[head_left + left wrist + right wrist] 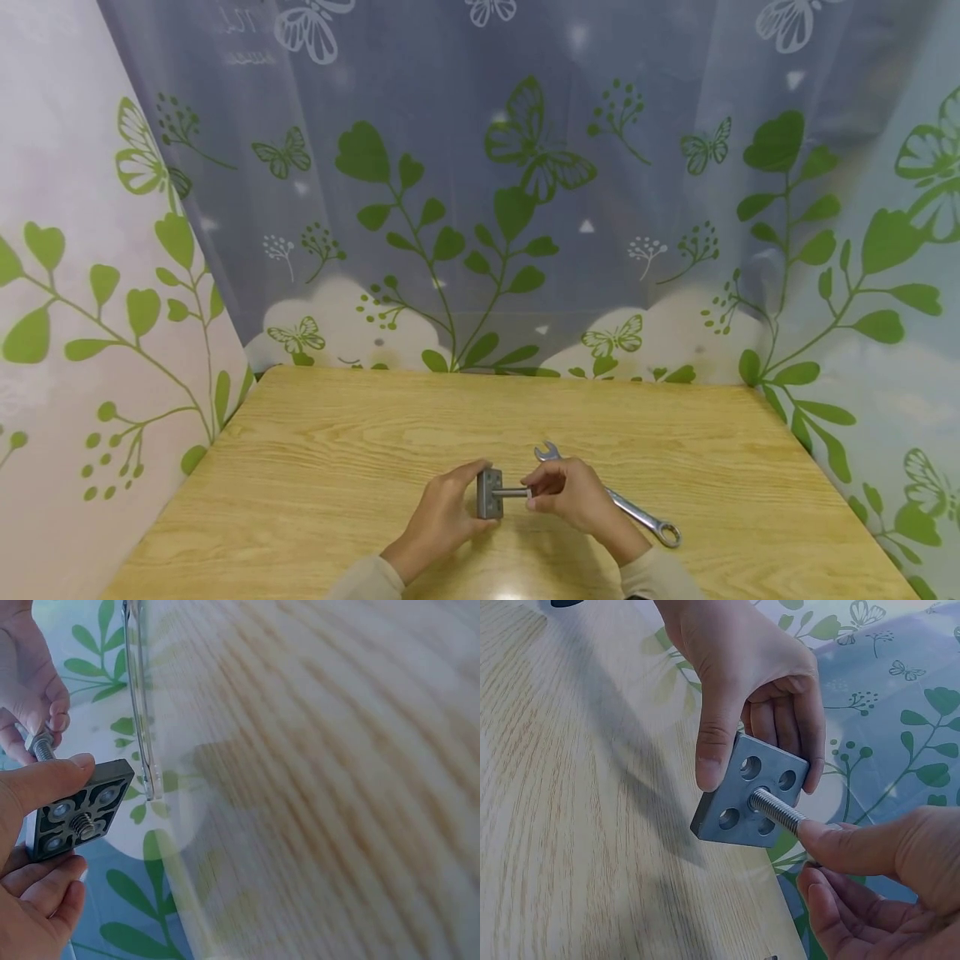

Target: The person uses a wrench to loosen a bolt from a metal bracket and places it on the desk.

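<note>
A square metal plate (490, 495) with several holes is held upright over the table, its edges gripped between the thumb and fingers of my left hand (444, 510). Through its centre runs a threaded bolt (780, 812), whose tip pokes out of the recessed face in the left wrist view. My right hand (576, 498) pinches the bolt's head end between thumb and fingers. In the left wrist view, part of the hex head (34, 741) shows at those fingertips. A steel combination wrench (639, 513) lies on the table, partly hidden behind my right hand.
The wood-grain table (337, 433) ends at its back edge against a hanging curtain (465, 275) printed with leaves and butterflies. More printed cloth (97, 275) hangs at the left, and also along the right side.
</note>
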A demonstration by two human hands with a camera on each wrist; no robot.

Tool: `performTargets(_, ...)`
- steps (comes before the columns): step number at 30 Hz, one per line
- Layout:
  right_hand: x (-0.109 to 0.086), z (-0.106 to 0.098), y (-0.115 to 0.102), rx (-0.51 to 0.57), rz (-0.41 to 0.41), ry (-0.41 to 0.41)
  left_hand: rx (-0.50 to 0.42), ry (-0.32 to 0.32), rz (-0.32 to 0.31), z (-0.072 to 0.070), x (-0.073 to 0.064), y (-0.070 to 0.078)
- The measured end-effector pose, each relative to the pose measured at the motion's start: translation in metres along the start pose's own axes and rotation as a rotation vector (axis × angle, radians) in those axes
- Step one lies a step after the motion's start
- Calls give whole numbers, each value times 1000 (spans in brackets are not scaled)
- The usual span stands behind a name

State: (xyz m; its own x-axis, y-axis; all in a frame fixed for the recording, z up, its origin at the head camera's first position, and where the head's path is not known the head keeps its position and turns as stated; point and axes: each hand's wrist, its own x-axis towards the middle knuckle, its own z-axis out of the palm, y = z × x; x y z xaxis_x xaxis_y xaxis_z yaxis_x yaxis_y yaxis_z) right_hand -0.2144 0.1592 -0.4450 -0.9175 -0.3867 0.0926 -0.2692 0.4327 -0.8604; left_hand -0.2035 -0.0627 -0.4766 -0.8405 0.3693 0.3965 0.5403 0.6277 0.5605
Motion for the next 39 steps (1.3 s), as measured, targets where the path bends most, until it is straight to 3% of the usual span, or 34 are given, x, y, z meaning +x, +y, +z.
performTargets(8, -1, 0, 4, 28, 6, -18, -15, -1, -5, 0, 0, -1)
performTargets(16, -3, 6, 10, 291, 188, -83, 3, 32, -14, -1, 1, 0)
performTargets(21, -1, 12, 11, 356, 294, -68, 9, 46, 6, -1, 2, 0)
performTargets(25, 0, 14, 11, 364, 335, -45, 2, 40, 15, -2, 3, -1)
performTargets(30, 0, 11, 9, 374, 316, -57, 4, 35, 19, -2, 3, 0)
performTargets(33, 0, 6, 8, 356, 264, -69, 8, 31, 26, -2, 2, 0)
performTargets(39, -2, 2, 3, 208, 135, 1, -5, 16, 18, -2, 1, 0)
